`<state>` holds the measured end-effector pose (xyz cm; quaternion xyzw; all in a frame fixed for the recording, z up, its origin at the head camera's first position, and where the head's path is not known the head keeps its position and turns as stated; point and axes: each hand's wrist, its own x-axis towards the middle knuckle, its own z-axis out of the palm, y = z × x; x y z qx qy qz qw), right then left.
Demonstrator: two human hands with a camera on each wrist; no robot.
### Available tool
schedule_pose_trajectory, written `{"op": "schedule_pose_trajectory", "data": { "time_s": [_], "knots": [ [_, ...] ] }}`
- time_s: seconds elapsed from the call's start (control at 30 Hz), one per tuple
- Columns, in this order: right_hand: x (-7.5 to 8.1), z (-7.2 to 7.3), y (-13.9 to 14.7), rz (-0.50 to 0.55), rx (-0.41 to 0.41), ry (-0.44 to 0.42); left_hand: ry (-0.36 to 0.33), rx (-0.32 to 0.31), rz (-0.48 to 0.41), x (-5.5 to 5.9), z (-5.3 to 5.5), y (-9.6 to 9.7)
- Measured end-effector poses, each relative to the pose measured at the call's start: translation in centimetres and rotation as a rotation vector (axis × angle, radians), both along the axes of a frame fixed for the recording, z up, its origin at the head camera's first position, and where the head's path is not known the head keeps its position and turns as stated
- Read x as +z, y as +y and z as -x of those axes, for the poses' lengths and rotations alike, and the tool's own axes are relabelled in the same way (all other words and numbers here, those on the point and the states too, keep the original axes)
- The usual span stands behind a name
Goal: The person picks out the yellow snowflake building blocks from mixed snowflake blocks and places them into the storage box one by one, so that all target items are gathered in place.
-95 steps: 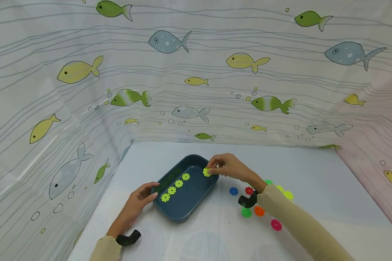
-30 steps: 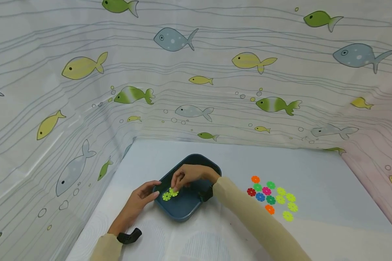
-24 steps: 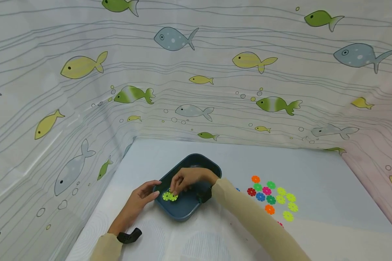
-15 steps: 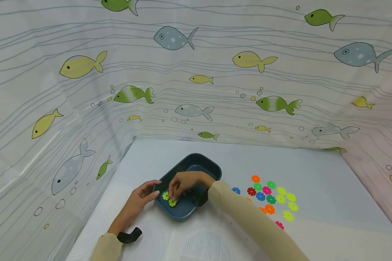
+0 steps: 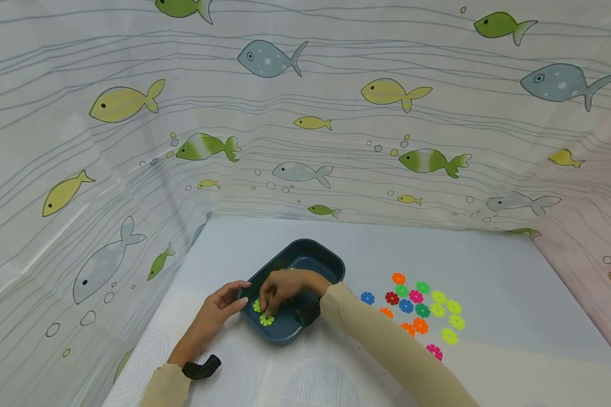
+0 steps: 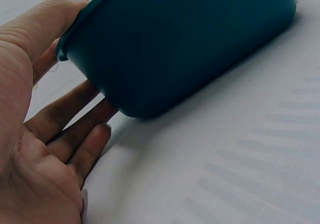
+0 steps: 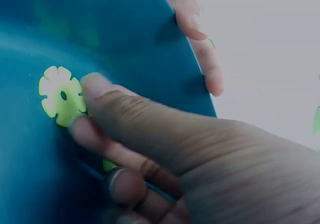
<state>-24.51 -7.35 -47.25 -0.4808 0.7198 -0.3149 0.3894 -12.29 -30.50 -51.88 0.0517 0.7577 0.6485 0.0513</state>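
Note:
A dark blue-green rectangular tub (image 5: 280, 332) stands on the white table, tilted diagonally in the head view. At its left corner my left hand (image 5: 215, 311) grips the rim; the left wrist view has thumb over the edge and other fingers against the outer wall. Inside the tub, my right hand (image 5: 281, 288) pinches a yellow-green, notched flower-shaped disc (image 7: 62, 95) by its edge between thumb and index finger. Beside it lies another yellow-green disc (image 5: 257, 306), partly covered by the hand. A sliver of a further disc shows behind the right hand, which hides more of the tub floor.
Right of the tub, several notched discs lie spread on the table (image 5: 509, 271): orange, green, blue, dark red, pink and yellow-green, such as the pink disc (image 5: 434, 352). A fish-patterned curtain (image 5: 346, 186) encloses the table at the back and sides.
From the tub's far right corner, my right hand has carried a yellow-green disc to the left end, then shifted slightly toward the near side. My left hand keeps its hold on the rim.

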Motion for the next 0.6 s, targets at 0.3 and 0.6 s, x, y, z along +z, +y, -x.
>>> {"op": "schedule_pose_trajectory", "data": {
  "time_s": [0.3, 0.6],
  "knots": [
    [1.8, -0.3, 0.5, 0.078, -0.117, 0.047, -0.016, 0.000, 0.014, 0.0, 0.1, 0.3],
    [3.5, -0.6, 1.3, 0.167, -0.174, 0.101, -0.032, 0.009, 0.057, -0.2, 0.1, 0.0]
  ]
}}
